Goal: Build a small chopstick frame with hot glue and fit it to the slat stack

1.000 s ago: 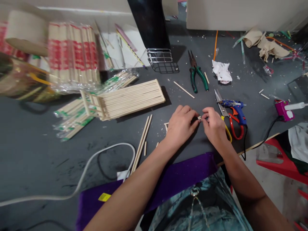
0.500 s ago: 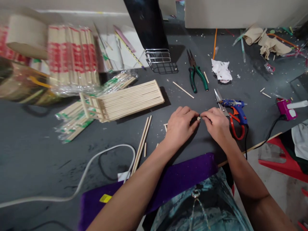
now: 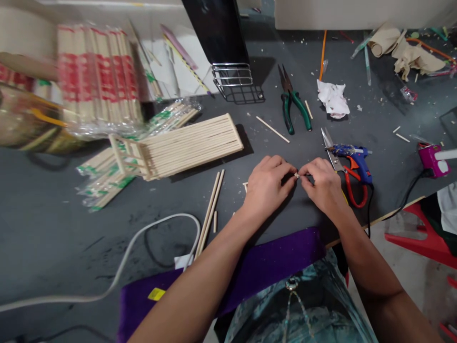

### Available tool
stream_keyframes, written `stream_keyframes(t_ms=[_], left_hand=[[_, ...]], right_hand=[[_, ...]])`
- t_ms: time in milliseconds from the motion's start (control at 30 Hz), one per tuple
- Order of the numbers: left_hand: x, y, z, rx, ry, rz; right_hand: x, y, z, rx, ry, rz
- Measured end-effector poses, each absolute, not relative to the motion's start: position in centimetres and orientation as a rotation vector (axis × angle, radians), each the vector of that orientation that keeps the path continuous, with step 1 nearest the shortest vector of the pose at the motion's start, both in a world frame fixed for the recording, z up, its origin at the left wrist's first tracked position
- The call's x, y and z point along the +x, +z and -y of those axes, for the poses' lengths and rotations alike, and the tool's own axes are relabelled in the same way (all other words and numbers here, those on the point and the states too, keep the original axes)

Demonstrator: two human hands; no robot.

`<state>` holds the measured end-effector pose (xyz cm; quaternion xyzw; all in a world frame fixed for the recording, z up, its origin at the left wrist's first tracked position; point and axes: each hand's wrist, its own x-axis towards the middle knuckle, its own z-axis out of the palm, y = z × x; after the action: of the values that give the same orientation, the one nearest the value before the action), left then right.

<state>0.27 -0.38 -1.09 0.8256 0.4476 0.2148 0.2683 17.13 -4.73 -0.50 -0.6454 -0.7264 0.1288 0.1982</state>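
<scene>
My left hand (image 3: 269, 183) is closed, its fingertips pinching a tiny pale piece (image 3: 296, 175) that looks like wood. Opposite it, my right hand (image 3: 321, 183) is also closed, with thumb and index finger meeting at the same piece. Most of what they hold is hidden by the fingers. Part of a small stick frame (image 3: 245, 186) pokes out beside my left hand. Right of my right hand lie orange-handled scissors (image 3: 352, 190) and a blue glue gun (image 3: 353, 155), the glue gun resting across the scissors. A bed-like model made of sticks (image 3: 189, 147) rests to the left.
Green-handled pliers (image 3: 296, 107), a crumpled paper (image 3: 333, 97) and a loose thin stick (image 3: 273, 129) lie beyond my hands. Long sticks (image 3: 210, 214) and a white cable (image 3: 143, 236) are at left. Wrapped stick bundles (image 3: 100, 76) and a phone on a wire stand (image 3: 232, 74) stand behind.
The camera view has shifted slightly, so objects at the edges sit a little further outward. My hands stay together, pinching at the same small piece.
</scene>
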Motion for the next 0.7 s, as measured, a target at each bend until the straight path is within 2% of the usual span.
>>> stream_keyframes(t_ms=[700], left_hand=[[0.39,-0.53,0.50,2.261,0.471,-1.232]], right_hand=[[16.82,-0.45,5.11,-1.894,0.372,1.959]])
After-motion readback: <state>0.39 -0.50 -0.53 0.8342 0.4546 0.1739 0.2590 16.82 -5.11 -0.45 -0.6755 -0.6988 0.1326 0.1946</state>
